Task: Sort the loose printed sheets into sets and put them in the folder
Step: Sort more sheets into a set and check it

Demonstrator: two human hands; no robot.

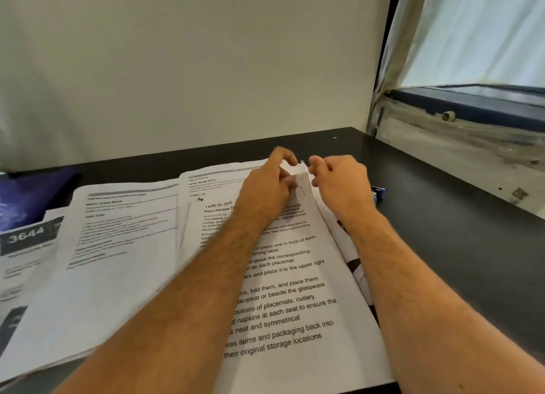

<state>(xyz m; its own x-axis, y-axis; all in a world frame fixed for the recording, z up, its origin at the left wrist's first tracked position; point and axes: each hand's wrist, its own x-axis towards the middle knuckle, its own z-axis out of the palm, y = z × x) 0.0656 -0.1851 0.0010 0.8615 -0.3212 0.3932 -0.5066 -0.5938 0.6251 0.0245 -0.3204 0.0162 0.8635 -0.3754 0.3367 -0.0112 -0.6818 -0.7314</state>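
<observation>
Printed sheets (283, 290) on table (442, 246), second stack (118, 246) left, folder (26, 199) far left

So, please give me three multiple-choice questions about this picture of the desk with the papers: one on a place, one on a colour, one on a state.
1. Where does the blue folder lie?
A. At the far left of the table
B. Under the window
C. On the person's lap

2. What colour is the table?
A. White
B. Black
C. Red

3. What is the left hand doing?
A. Resting flat on the table
B. Hanging away from the papers
C. Pinching the top right corner of the Four-Person sheet

Answers: 1 A, it shows past the left sheets; 2 B, the bare top is black; 3 C, the fingers hold the lifted corner, opposite the right hand.
</observation>
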